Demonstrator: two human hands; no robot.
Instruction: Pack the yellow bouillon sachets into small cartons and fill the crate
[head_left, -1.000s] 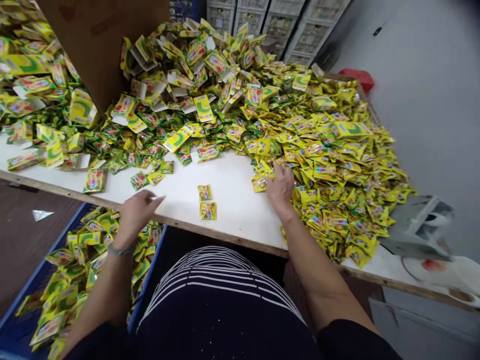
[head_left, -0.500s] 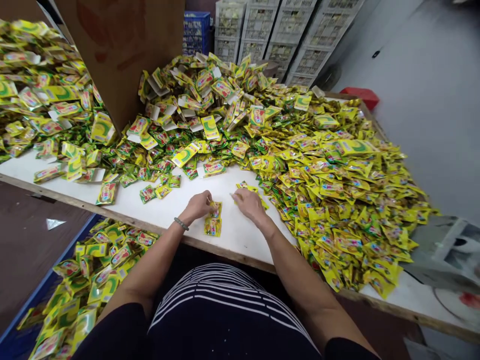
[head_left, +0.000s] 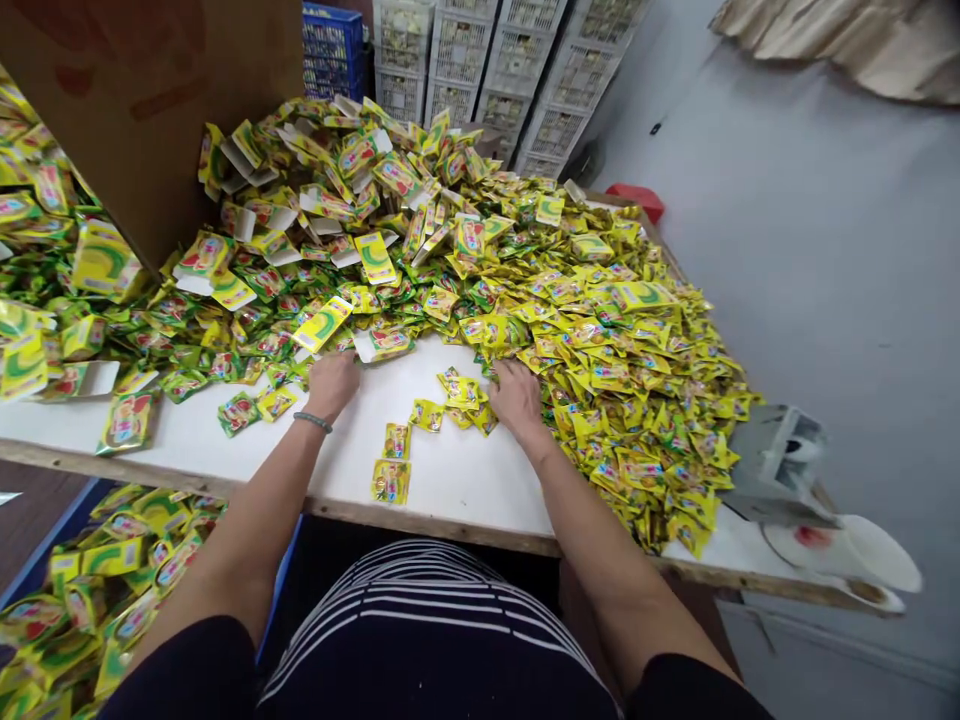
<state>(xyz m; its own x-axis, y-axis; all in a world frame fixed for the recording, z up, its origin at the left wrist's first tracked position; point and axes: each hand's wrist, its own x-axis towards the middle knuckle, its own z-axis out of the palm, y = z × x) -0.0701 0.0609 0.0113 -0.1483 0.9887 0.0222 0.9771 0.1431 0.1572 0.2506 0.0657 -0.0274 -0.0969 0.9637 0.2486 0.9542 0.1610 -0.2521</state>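
My left hand [head_left: 335,387], with a beaded bracelet on its wrist, is at the front edge of the green-and-yellow packet heap. Its fingers are curled down, and whatever they grip is hidden behind the hand. On the right, my right hand [head_left: 517,398] has its fingers bent at the edge of the yellow sachet heap [head_left: 630,370]; its grip is hidden too. Between the hands lie several loose yellow sachets [head_left: 461,392]. Nearer to me, a small sachet [head_left: 397,441] lies just above another yellow sachet [head_left: 391,481], both flat on the white tabletop [head_left: 442,470].
Small open boxes [head_left: 322,325] are mixed into the heap behind. A cardboard sheet [head_left: 150,110] stands at the left. Below the table, a blue crate holds filled packs [head_left: 112,560]. At right are a grey device [head_left: 780,465] and a white plate [head_left: 877,552]. White crates [head_left: 517,60] are stacked behind.
My left hand has left the two sachets near the table edge and moved away to the left heap. My right hand has shifted to the right heap. The view has turned right.
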